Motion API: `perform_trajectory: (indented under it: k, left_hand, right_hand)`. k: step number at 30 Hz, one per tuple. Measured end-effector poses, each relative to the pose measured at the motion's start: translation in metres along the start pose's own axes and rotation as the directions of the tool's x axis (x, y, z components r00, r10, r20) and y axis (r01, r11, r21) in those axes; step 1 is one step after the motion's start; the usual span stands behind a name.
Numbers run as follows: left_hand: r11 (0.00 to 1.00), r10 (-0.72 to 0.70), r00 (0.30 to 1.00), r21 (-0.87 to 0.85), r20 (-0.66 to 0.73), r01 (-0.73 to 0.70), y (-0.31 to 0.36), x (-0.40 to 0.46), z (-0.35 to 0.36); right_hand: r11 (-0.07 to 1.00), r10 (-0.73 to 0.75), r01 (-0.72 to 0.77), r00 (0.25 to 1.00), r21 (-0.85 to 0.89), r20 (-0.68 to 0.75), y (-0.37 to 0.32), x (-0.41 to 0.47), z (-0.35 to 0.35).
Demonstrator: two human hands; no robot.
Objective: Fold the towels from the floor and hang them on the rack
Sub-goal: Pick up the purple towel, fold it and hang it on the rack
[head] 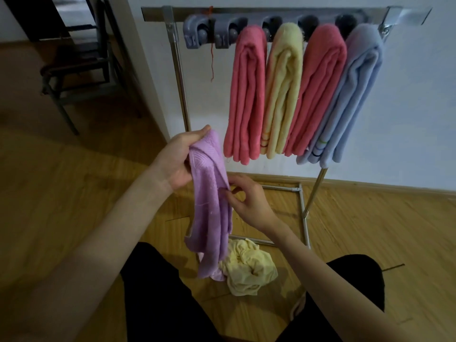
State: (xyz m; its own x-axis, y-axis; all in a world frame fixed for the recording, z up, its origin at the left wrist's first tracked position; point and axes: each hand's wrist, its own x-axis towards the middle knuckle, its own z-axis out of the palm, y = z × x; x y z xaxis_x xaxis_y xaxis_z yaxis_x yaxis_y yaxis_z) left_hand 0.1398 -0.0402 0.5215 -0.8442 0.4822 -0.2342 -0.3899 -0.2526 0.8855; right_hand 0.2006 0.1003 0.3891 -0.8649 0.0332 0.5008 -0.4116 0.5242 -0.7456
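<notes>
A purple towel (211, 213) hangs lengthwise in front of me. My left hand (181, 159) grips its top end, and my right hand (246, 201) pinches its right edge a little lower. A crumpled pale yellow towel (249, 267) lies on the wooden floor below, between my knees. The metal rack (177, 70) stands against the white wall with grey clips (197, 33) along its top bar. Several folded towels hang from the clips: a pink towel (246, 95), a yellow towel (283, 90), a second pink towel (318, 90) and a light blue towel (350, 99).
The two leftmost clips on the rack hold nothing. A red thread (211, 60) dangles from the bar. A dark metal chair (81, 60) stands at the back left. The rack's base frame (302, 211) lies on the floor just beyond the yellow towel.
</notes>
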Motion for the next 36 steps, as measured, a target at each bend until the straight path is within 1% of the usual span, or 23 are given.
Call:
perform_trajectory:
  k: [2, 7, 9, 12, 13, 14, 15, 16, 17, 18, 20, 23, 24, 25, 26, 28, 29, 31, 33, 35, 36]
  left_hand:
    - [1.0, 0.0, 1.0, -0.017, -0.006, -0.001, 0.003, 0.002, -0.004]
    - [0.999, 0.022, 0.999, -0.047, -0.046, -0.024, 0.012, 0.008, -0.016]
    - [0.997, 0.031, 0.998, -0.063, -0.045, -0.034, 0.015, 0.009, -0.018]
    - [0.997, 0.047, 0.996, -0.062, -0.075, -0.051, 0.018, 0.009, -0.025]
    - [0.996, 0.071, 0.993, -0.036, -0.098, -0.075, 0.017, 0.011, -0.028]
    - [0.992, 0.125, 0.982, 0.046, -0.139, -0.12, 0.015, 0.012, -0.032]
    - [0.964, 0.209, 0.96, 0.203, -0.188, -0.17, 0.012, 0.014, -0.037]
    - [0.893, 0.307, 0.927, 0.4, -0.214, -0.204, 0.009, 0.016, -0.043]
    - [0.787, 0.392, 0.9, 0.577, -0.192, -0.22, 0.005, 0.017, -0.049]
    - [0.681, 0.435, 0.89, 0.697, -0.137, -0.226, 0.0, 0.019, -0.055]
    - [0.529, 0.401, 0.916, 0.824, -0.03, -0.205, -0.008, 0.022, -0.065]
    - [0.28, 0.312, 0.947, 0.945, 0.078, -0.17, -0.016, 0.026, -0.076]
    - [0.217, 0.288, 0.951, 0.96, 0.11, -0.177, -0.019, 0.026, -0.076]
    - [0.187, 0.278, 0.95, 0.963, 0.139, -0.196, -0.021, 0.024, -0.074]
    - [0.186, 0.29, 0.939, 0.952, 0.184, -0.244, -0.023, 0.022, -0.071]
    - [0.243, 0.332, 0.886, 0.879, 0.323, -0.411, -0.023, 0.014, -0.06]
    - [0.285, 0.33, 0.858, 0.825, 0.394, -0.489, -0.023, 0.01, -0.055]
    - [0.32, 0.272, 0.827, 0.764, 0.493, -0.561, -0.023, 0.004, -0.045]
    - [0.325, 0.251, 0.834, 0.769, 0.491, -0.551, -0.029, 0.0, -0.038]
    - [0.312, 0.31, 0.85, 0.798, 0.427, -0.515, -0.035, -0.001, -0.033]
    - [0.285, 0.346, 0.85, 0.819, 0.396, -0.498, -0.037, -0.001, -0.031]
  right_hand:
    - [0.999, 0.026, -0.026, 1.0, 0.034, -0.014, 0.002, 0.0, 0.0]
    - [0.973, 0.168, -0.168, 0.986, 0.16, 0.013, 0.009, -0.006, -0.006]
    - [0.966, 0.204, -0.192, 0.978, 0.174, -0.053, 0.011, -0.006, -0.012]
    - [0.964, 0.22, -0.191, 0.964, 0.186, -0.147, 0.006, 0.0, -0.028]
    - [0.963, 0.218, -0.184, 0.961, 0.197, -0.168, 0.002, 0.004, -0.036]
    - [0.967, 0.206, -0.169, 0.96, 0.192, -0.191, -0.004, 0.01, -0.046]
    - [0.976, 0.177, -0.143, 0.961, 0.167, -0.211, -0.01, 0.017, -0.055]
    - [0.987, 0.134, -0.109, 0.967, 0.121, -0.217, -0.017, 0.025, -0.064]
    - [0.995, 0.085, -0.071, 0.976, 0.075, -0.201, -0.024, 0.031, -0.072]
    - [0.999, 0.041, -0.034, 0.984, 0.041, -0.171, -0.03, 0.037, -0.078]
    - [1.0, -0.012, 0.014, 0.995, 0.012, -0.102, -0.042, 0.046, -0.086]
    - [0.998, -0.058, 0.057, 0.998, -0.038, -0.029, -0.055, 0.056, -0.087]
    - [0.997, -0.066, 0.065, 0.998, -0.05, -0.012, -0.057, 0.059, -0.086]
    - [0.995, -0.074, 0.074, 0.997, -0.061, 0.001, -0.059, 0.06, -0.084]
    - [0.993, -0.086, 0.087, 0.996, -0.075, 0.015, -0.059, 0.062, -0.081]
    - [0.986, -0.114, 0.121, 0.992, -0.112, 0.06, -0.06, 0.062, -0.076]
    - [0.982, -0.121, 0.132, 0.989, -0.133, 0.088, -0.059, 0.062, -0.074]
    - [0.976, -0.119, 0.14, 0.984, -0.166, 0.129, -0.059, 0.06, -0.069]
    - [0.976, -0.109, 0.134, 0.983, -0.171, 0.144, -0.06, 0.058, -0.065]
    - [0.979, -0.112, 0.136, 0.981, -0.153, 0.156, -0.062, 0.056, -0.063]
    - [0.979, -0.119, 0.143, 0.979, -0.143, 0.162, -0.063, 0.056, -0.064]
